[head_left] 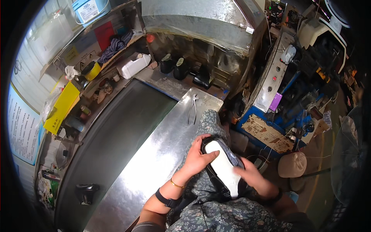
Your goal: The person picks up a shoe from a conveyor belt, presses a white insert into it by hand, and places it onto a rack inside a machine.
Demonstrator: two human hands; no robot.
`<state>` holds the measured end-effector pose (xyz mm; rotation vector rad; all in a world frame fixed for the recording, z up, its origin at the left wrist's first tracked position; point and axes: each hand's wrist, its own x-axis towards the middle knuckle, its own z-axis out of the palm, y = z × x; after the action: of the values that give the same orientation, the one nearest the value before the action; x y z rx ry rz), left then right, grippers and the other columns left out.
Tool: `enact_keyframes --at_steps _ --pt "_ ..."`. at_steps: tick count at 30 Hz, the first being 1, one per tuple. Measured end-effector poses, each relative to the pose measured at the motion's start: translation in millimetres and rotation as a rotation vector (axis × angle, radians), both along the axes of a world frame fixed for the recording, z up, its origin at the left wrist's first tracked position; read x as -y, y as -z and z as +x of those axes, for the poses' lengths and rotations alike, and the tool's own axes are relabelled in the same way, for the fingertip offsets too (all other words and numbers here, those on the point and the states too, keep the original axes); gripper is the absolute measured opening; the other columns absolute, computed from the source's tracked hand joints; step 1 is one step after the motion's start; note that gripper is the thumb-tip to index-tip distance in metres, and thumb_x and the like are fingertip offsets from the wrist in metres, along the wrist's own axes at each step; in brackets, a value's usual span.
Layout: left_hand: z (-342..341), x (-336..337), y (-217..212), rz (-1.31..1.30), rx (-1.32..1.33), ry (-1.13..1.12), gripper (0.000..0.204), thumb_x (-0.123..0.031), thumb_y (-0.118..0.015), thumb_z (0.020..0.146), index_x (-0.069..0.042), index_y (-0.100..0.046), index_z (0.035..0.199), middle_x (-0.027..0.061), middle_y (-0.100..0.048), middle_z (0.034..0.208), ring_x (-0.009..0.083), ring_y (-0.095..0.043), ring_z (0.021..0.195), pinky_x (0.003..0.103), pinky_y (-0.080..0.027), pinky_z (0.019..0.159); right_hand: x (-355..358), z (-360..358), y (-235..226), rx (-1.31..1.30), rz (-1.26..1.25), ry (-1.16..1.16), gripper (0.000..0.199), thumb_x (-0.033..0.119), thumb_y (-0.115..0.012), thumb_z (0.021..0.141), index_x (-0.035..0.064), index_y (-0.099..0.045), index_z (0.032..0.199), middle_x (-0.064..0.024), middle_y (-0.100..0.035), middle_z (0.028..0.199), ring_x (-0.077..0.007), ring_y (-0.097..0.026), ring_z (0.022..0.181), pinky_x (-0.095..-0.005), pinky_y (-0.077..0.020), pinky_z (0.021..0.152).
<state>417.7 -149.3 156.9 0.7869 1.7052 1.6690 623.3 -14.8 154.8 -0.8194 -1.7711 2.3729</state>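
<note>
A black shoe upper [217, 178] with a white insole board [224, 164] facing up lies over my lap, its narrow end toward me. My left hand [199, 155] grips its far left side, thumb pressed on the white board and fingers wrapped round the edge. On the right side my right hand [252, 177] is closed on the upper's rim, slightly smeared by motion; its fingertips are partly hidden. Beneath the shoe is a floral apron [232, 214]. Ahead, metal pincers [193, 109] lie on the steel table [145, 166].
Left of the table runs a dark conveyor belt [127, 120] with a black shoe [87, 193] on it. Several black shoes [181, 69] stand under a metal hood [201, 25]. A white jug [134, 65] and yellow box [62, 107] line the left shelf. A blue machine [266, 131] stands at right.
</note>
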Motion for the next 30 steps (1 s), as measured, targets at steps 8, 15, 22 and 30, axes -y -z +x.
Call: enact_keyframes --at_steps 8,15,22,30 --pt "-5 -5 -12 -0.063 -0.283 0.068 0.062 -0.014 -0.079 0.082 -0.002 -0.048 0.134 0.0087 -0.061 0.114 0.0165 -0.058 0.106 0.031 -0.048 0.094 11 28 -12 -0.108 0.034 -0.142 0.060 0.013 -0.056 0.101 -0.0032 -0.028 0.151 -0.0111 -0.049 0.141 -0.0145 -0.043 0.130 -0.0326 -0.0334 0.111" --pt "-12 1 5 0.067 0.028 0.091 0.063 -0.018 -0.079 0.083 -0.002 -0.047 0.134 0.0127 -0.057 0.122 0.0196 -0.055 0.113 0.033 -0.045 0.098 -17 -8 -34 -0.016 -0.831 0.036 0.053 0.033 -0.044 0.107 -0.0008 -0.036 0.147 -0.0115 -0.053 0.136 -0.0203 -0.051 0.125 -0.0371 -0.0391 0.108" --pt "-13 -3 -7 -0.035 -0.241 0.105 0.063 -0.017 -0.079 0.082 -0.003 -0.047 0.134 0.0141 -0.056 0.125 0.0219 -0.054 0.116 0.034 -0.044 0.100 -20 -35 71 0.195 0.059 -0.036 0.061 0.047 -0.033 0.107 -0.0044 -0.056 0.130 -0.0187 -0.067 0.117 -0.0270 -0.064 0.110 -0.0360 -0.0457 0.100" --pt "-15 -10 -2 -0.071 -0.265 0.109 0.062 -0.012 -0.078 0.082 -0.003 -0.046 0.135 0.0142 -0.056 0.124 0.0234 -0.055 0.116 0.034 -0.044 0.100 7 -57 -24 0.130 1.420 -0.169 0.039 0.020 -0.053 0.096 -0.0107 -0.059 0.119 -0.0230 -0.066 0.085 -0.0372 -0.066 0.081 -0.0445 -0.0542 0.075"
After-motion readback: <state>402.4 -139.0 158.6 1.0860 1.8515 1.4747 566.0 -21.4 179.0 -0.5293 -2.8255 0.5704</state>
